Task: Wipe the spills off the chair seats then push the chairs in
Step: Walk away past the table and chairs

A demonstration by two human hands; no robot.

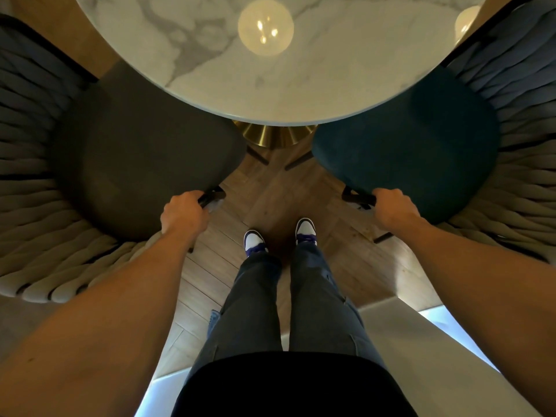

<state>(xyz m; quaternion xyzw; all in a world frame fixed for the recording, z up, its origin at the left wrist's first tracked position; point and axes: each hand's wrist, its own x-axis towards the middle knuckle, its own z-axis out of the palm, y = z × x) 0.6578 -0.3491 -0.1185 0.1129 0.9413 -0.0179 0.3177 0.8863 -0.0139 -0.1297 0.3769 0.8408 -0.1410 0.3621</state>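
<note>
Left hand (183, 213) and right hand (392, 207) fingertips hidden under seat edges.

By the left hand (184, 213) a grey-brown seat (141, 152) — by the right hand (396, 209) a teal seat (409, 145); ahead, a white grey-veined marble bench (301, 79).

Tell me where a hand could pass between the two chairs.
Bare floor lies open between the grey seat and the teal seat, ahead of the shoes. Near the brass table base chair legs crowd in. The left hand and right hand grip the seat edges.
</note>
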